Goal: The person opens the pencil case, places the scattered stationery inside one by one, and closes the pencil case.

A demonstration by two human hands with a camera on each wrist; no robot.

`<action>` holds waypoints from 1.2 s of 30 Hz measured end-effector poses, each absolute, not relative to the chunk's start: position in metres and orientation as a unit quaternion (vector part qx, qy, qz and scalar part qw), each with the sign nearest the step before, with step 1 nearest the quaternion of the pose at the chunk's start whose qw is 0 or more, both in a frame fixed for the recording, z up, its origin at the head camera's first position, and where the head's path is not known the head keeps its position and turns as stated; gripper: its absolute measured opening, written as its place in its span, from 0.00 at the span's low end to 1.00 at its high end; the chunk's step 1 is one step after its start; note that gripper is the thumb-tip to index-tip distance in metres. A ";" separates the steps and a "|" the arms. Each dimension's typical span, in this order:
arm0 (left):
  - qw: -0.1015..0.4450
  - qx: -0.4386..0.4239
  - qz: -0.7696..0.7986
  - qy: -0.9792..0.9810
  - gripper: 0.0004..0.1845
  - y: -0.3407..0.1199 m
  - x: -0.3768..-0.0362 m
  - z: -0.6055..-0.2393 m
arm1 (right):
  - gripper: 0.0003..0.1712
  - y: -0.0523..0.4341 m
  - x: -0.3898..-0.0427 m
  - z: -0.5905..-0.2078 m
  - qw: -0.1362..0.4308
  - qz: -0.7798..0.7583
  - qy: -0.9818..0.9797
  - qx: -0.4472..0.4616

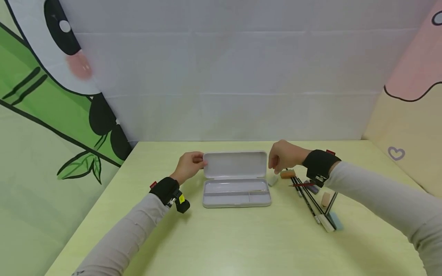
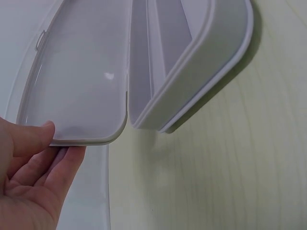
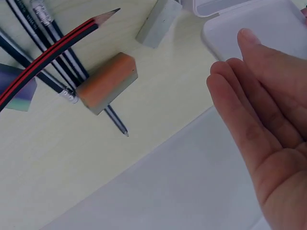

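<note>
A white pencil case lies open in the middle of the yellow-green table, with its lid (image 1: 235, 165) raised behind the divided base (image 1: 236, 193). My left hand (image 1: 189, 165) pinches the lid's left end. In the left wrist view the thumb and fingers (image 2: 33, 177) grip the corner of the lid (image 2: 76, 81), and the base (image 2: 201, 72) lies beside it. My right hand (image 1: 283, 157) hovers at the lid's right end with its fingers (image 3: 259, 120) loosely extended beside the lid (image 3: 268, 24). I cannot tell whether they touch it.
Right of the case lie an orange eraser (image 1: 287, 174) (image 3: 108, 81), a grey eraser (image 1: 272, 180) (image 3: 158, 21), a red-and-black pencil (image 1: 302, 184) (image 3: 53, 52), several dark pencils (image 1: 310, 199) and more erasers (image 1: 325, 199). A fabric backdrop stands behind the table.
</note>
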State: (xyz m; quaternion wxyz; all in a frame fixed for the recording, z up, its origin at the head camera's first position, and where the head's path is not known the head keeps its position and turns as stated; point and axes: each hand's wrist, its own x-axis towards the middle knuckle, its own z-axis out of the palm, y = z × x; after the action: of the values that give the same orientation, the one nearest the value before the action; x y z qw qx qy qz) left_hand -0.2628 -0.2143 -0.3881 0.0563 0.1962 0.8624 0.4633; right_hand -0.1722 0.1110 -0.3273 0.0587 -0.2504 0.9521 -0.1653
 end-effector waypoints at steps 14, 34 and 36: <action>0.064 0.193 0.465 0.861 0.16 -0.221 -0.260 -0.389 | 0.05 0.145 -0.149 -0.337 0.059 -0.177 0.956 -0.226; 0.052 0.200 0.458 0.865 0.16 -0.223 -0.257 -0.388 | 0.08 0.181 -0.120 -0.363 0.103 -0.180 0.965 -0.162; 0.050 0.202 0.459 0.864 0.15 -0.223 -0.256 -0.388 | 0.08 0.184 -0.118 -0.366 0.102 -0.182 0.964 -0.163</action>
State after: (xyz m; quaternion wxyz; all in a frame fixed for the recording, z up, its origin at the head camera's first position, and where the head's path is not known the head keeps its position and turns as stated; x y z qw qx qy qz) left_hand -0.2560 -0.2229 -0.3884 0.0502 0.2021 0.8638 0.4587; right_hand -0.1185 0.1838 -0.3656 0.1023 -0.1632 0.9643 -0.1819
